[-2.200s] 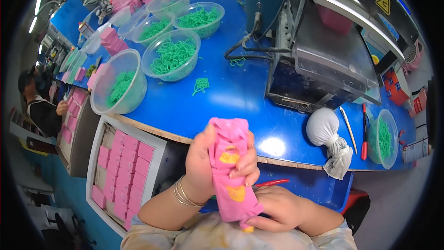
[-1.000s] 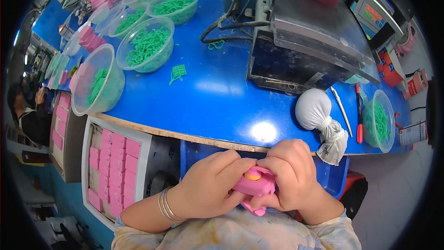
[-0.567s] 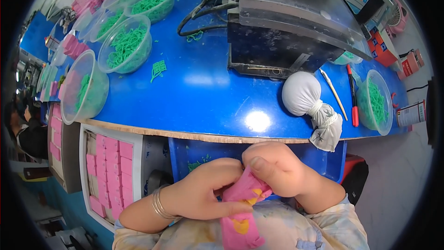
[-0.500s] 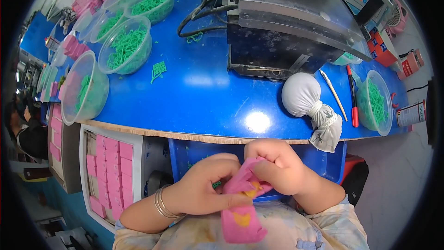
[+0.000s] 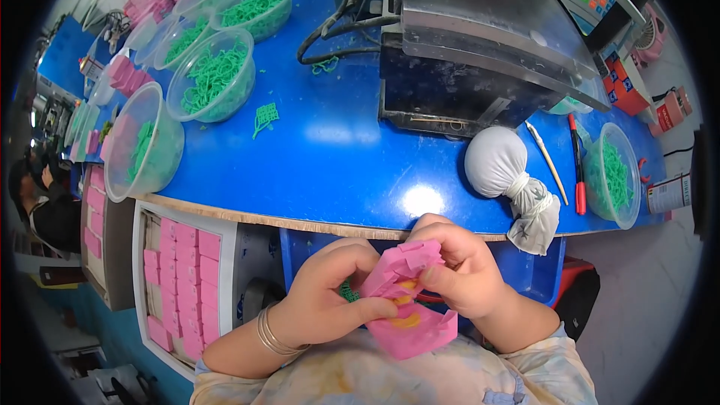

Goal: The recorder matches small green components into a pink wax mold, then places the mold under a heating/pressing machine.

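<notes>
Between my hands is a soft pink rubber mould, bent apart so that yellow patches show on its inner faces. My left hand grips its left side, the thumb laid over the yellow part. Closed on the upper right edge is my right hand, thumb pressing near the fold. The mould is held in front of my body, over a blue tray below the table edge. A bit of green lattice shows beside my left hand; whether it touches the hand I cannot tell.
On the blue table, clear bowls of green stringy pieces stand at left, another bowl at right. A dark metal machine is at the back. Nearer lie a tied white cloth pouch and a red-capped marker. Pink blocks fill a drawer at left.
The mould's lower flap has swung up and right, nearer its upper part. My right thumb has shifted down along the fold. The view has moved slightly.
</notes>
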`<state>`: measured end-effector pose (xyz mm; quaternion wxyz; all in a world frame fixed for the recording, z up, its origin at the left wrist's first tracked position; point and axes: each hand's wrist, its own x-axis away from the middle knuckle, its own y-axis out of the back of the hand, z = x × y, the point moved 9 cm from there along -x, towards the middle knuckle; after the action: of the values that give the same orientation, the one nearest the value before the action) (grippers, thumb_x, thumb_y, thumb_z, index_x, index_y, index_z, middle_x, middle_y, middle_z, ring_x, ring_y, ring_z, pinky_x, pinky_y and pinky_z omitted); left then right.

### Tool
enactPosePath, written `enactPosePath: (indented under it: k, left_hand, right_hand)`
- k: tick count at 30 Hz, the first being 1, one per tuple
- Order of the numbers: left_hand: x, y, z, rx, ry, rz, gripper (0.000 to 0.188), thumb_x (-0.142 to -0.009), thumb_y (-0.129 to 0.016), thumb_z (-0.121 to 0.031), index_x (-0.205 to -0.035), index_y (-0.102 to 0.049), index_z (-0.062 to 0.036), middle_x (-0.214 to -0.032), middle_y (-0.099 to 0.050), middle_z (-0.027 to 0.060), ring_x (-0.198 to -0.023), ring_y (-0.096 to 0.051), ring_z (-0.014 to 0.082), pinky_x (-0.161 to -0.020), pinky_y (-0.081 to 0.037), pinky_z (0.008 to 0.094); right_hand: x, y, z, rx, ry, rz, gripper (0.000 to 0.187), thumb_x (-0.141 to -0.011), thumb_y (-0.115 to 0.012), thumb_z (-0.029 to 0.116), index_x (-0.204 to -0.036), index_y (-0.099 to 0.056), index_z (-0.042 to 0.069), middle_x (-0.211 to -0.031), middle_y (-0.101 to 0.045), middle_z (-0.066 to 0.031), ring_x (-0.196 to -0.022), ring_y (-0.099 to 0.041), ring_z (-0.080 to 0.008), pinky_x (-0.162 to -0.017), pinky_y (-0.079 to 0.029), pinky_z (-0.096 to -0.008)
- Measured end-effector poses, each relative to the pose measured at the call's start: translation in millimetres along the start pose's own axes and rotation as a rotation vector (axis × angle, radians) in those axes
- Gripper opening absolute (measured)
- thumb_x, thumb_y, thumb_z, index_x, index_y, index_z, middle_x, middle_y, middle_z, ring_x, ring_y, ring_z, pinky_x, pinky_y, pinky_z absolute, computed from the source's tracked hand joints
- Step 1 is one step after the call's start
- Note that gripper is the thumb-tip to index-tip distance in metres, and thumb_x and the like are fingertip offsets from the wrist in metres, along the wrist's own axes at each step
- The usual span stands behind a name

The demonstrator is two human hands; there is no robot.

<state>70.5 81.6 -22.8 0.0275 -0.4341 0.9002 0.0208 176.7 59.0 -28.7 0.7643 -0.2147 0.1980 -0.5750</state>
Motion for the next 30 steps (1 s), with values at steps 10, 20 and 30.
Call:
enactPosePath:
  k: [10, 20, 30]
  left_hand:
    - [0.8, 15.2, -42.2, -0.413, -0.305, -0.237, 0.031, -0.062, -0.073, -0.009, -0.089, -0.059, -0.0041, -0.075, -0.056, 0.0042, -0.068, -0.049, 0.0187, -0.065, -0.038, 0.0298]
    - [-3.4, 7.6, 4.3, 0.221, 0.199, -0.169, 0.016, -0.084, -0.060, -0.010, -0.095, -0.054, -0.0007, -0.086, -0.059, 0.0036, -0.070, -0.050, 0.0042, -0.059, -0.042, 0.0201]
    - [4.6, 11.5, 13.1, 0.067, 0.231, -0.169, 0.023, -0.077, -0.067, -0.007, -0.095, -0.055, -0.0008, -0.089, -0.059, 0.0057, -0.078, -0.051, 0.0053, -0.064, -0.044, 0.0217]
  right_hand:
    - [-2.6, -13.3, 0.4, 0.685, 0.075, 0.076, 0.050, -0.071, -0.072, 0.011, -0.115, -0.050, 0.002, -0.110, -0.052, -0.0132, -0.091, -0.053, -0.0201, -0.078, -0.043, -0.0292]
    - [-1.4, -16.6, 0.1, 0.847, 0.021, 0.067, 0.041, -0.075, -0.070, 0.012, -0.111, -0.053, 0.001, -0.089, -0.049, -0.0090, -0.068, -0.049, -0.0154, -0.060, -0.042, -0.0271]
    - [-1.0, -8.8, -6.1, 0.791, 0.014, 0.027, 0.041, -0.072, -0.072, 0.014, -0.108, -0.056, 0.003, -0.092, -0.053, -0.0092, -0.067, -0.052, -0.0141, -0.060, -0.044, -0.0254]
